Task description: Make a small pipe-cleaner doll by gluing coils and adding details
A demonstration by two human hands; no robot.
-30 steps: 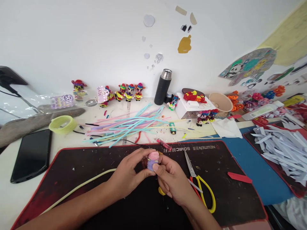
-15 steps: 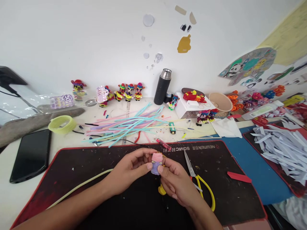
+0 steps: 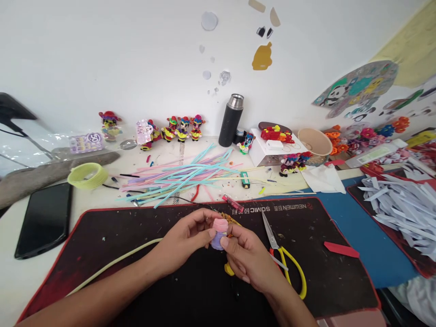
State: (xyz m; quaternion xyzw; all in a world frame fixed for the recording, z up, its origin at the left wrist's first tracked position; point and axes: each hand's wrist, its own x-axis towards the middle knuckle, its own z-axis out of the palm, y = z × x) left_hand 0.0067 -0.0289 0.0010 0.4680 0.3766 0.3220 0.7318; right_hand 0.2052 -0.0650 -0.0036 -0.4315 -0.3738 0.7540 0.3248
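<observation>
A small pink-and-purple fuzzy piece, like coiled pipe cleaner (image 3: 220,225), is pinched between both hands over the dark desk mat (image 3: 143,286). My left hand (image 3: 185,238) grips its left side with thumb and fingers. On the lower right, my right hand (image 3: 248,256) presses its thumb against the purple part, its other fingers curled behind. A pale yellow pipe cleaner (image 3: 112,263) runs from the left up to my left wrist. Below the fingers of my right hand shows a yellow object (image 3: 229,269), partly covered. Yellow-handled scissors (image 3: 300,279) lie just right of that hand.
Loose pastel pipe cleaners (image 3: 190,175) are heaped behind the mat. Several small figures (image 3: 184,129) and a black thermos (image 3: 230,120) stand by the wall. At left lie a phone (image 3: 44,220) and a yellow-green ring (image 3: 87,176); at right, white paper strips (image 3: 402,218).
The pink-and-purple piece has turned slightly and shifted a little left in my fingers. Both hands keep their hold on it. The view has tilted slightly.
</observation>
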